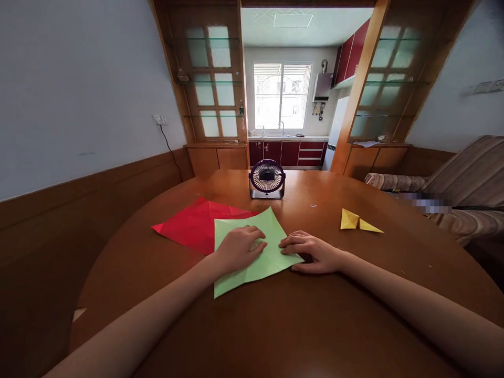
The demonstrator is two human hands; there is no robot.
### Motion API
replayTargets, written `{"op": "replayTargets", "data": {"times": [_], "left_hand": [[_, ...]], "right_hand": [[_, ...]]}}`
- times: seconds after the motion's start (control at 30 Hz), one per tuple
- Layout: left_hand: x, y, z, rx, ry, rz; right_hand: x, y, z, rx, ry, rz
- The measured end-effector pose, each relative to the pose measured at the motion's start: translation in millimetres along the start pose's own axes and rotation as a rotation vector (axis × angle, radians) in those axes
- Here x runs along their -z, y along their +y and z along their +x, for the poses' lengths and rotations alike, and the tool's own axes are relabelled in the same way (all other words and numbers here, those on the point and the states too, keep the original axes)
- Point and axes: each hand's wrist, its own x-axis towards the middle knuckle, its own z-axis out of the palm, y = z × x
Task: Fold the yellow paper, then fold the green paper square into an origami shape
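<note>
Square light-green paper [263, 265], inside left edge of brown wooden table [268, 325]; left hand [238, 248] loosely open atop, right hand [314, 252] likewise, right corner. Likely flimsy; grip corners.

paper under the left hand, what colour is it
Light green; the paper under the left hand shows best in the head view.

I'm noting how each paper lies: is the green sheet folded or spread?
Spread: the green sheet lies opened out, its four corners showing far apart, the left hand on it and the right hand at its edge.
</note>
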Motion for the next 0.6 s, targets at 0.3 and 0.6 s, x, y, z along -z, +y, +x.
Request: {"op": "replayTargets", "data": {"times": [0.3, 0.6], "left_hand": [[-28.9, -23.6, 4.2, 0.040, -0.144, 0.052], [-38.6, -11.3, 3.9, -0.042, -0.220, 0.020]], "right_hand": [[0.6, -9.2, -1.7, -0.100, 0.174, 0.018], [-23.1, 9.0, 24.6, -0.360, 0.029, -0.129]]}}
